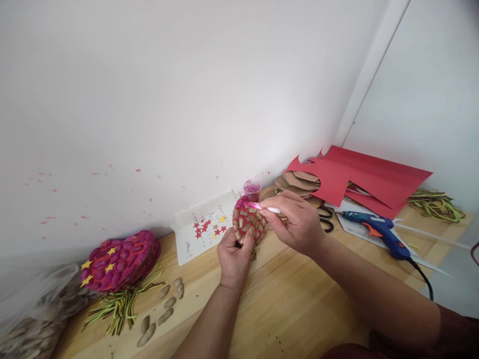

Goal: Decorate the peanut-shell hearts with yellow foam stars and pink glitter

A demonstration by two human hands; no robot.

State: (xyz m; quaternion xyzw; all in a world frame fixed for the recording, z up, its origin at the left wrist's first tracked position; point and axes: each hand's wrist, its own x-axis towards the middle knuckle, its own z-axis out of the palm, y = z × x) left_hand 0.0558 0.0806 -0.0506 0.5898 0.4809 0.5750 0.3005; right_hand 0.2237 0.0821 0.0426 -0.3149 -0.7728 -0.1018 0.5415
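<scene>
The right hand point(294, 222) pinches a white-handled brush point(271, 209), its tip at the peanut-covered piece point(247, 222) that the left hand point(235, 254) clamps by its edge, near the paint cup point(252, 188). Painting seems in hand (many peanuts point(241, 221) look bare); the next stroke calls for steady support.

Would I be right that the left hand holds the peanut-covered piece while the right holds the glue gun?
Not quite: the head view shows the right hand holding a pink-tipped brush; the glue gun lies farther right. The left hand does hold the peanut-covered piece.
</scene>
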